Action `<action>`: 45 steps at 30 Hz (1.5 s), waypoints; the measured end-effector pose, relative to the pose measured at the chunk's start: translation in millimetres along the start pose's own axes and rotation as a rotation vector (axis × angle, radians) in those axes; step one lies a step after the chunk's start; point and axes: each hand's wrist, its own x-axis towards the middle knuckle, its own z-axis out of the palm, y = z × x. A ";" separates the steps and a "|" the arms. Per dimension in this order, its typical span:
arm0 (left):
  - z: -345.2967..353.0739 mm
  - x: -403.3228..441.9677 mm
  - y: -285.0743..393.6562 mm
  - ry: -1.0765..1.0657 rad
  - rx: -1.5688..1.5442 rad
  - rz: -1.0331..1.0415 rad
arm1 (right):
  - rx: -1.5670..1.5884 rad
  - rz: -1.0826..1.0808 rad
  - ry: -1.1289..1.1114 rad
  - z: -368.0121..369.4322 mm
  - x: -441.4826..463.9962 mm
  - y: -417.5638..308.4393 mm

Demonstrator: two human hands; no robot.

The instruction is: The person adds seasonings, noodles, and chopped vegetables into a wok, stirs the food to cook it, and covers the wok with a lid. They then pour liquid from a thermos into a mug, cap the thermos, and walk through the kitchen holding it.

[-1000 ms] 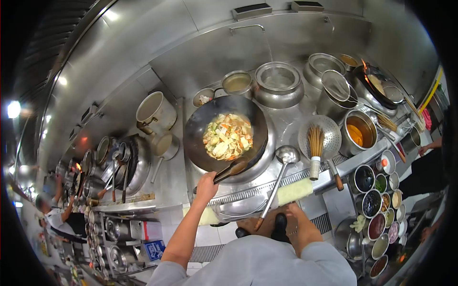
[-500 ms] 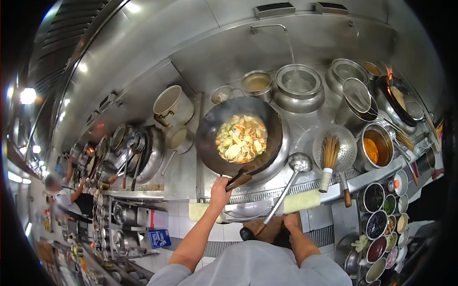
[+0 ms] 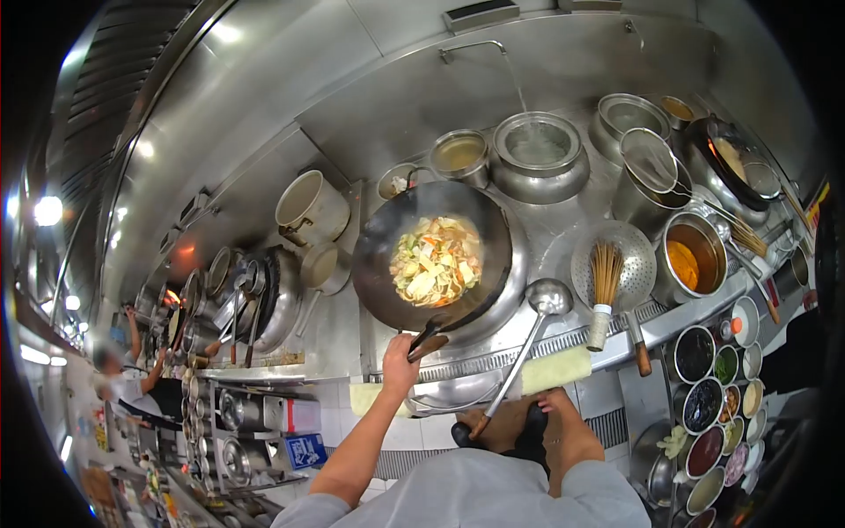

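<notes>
My left hand (image 3: 400, 365) is wrapped round the handle of a large dark wok (image 3: 374, 277). Sliced cabbage, bits of carrot and what look like noodles (image 3: 436, 264) lie heaped in the wok, with faint steam above. My right hand (image 3: 554, 400) hangs by the counter's front edge, holding nothing, its fingers partly visible and loosely apart. Nearest to it are a folded yellow cloth (image 3: 556, 371) and a long-handled ladle (image 3: 549, 297), whose handle slopes over the edge. A perforated skimmer (image 3: 638, 264) carries a bamboo brush (image 3: 606, 273).
Water runs from a tap (image 3: 475, 46) into a steel pot (image 3: 541, 180). A pot of orange sauce (image 3: 691, 260) stands right, above several seasoning bowls (image 3: 704, 405). Flame shows beside another wok (image 3: 726, 167). At far left, another person (image 3: 132, 387) works near more woks.
The wok sits slightly further left in view, and the food in it has shifted and looks rearranged. My right hand has risen a little and moved right. The whole view has shifted slightly.
</notes>
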 end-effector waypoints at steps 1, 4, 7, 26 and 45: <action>-0.7 0.6 1.1 0.001 0.021 0.007 | 0.032 -0.009 -0.034 -0.2 -1.0 1.3; -2.7 0.2 4.4 -0.028 0.028 -0.015 | -0.003 -0.021 -0.025 1.8 -2.3 -2.3; -7.3 -2.4 7.4 -0.009 0.045 0.034 | -0.038 -0.009 -0.002 7.9 -8.1 -6.7; -75.9 -39.3 50.7 -0.099 0.081 0.063 | -0.074 0.031 -0.080 -9.4 11.5 -0.7; -121.2 -87.2 72.9 -0.269 0.108 -0.055 | -0.197 0.089 -0.303 -21.6 -0.2 -16.3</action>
